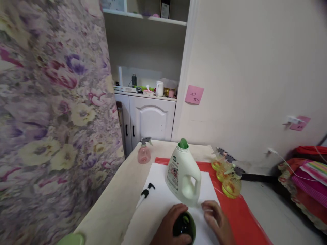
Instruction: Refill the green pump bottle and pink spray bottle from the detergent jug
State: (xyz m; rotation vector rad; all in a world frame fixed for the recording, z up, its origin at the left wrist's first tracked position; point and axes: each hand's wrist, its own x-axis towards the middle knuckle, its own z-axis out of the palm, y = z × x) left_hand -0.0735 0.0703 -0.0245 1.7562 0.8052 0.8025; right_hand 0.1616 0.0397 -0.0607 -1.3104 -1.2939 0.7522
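My left hand (170, 226) curls around a dark green round container (184, 227) low on the white sheet (155, 207), gripping its side. Just right of it, my right hand (217, 219) hovers with fingers loosely bent near the container's rim; it is blurred. A white detergent jug (182, 175) with a green cap stands upright just beyond both hands. A black pump sprayer head (146, 194) lies on the sheet to the left.
A pink spray bottle (144, 153) stands at the table's far left. Three yellow spray bottles (228, 178) sit on the red mat (240, 217) at right. A floral curtain (51, 112) fills the left side. A white cabinet (150, 119) stands behind.
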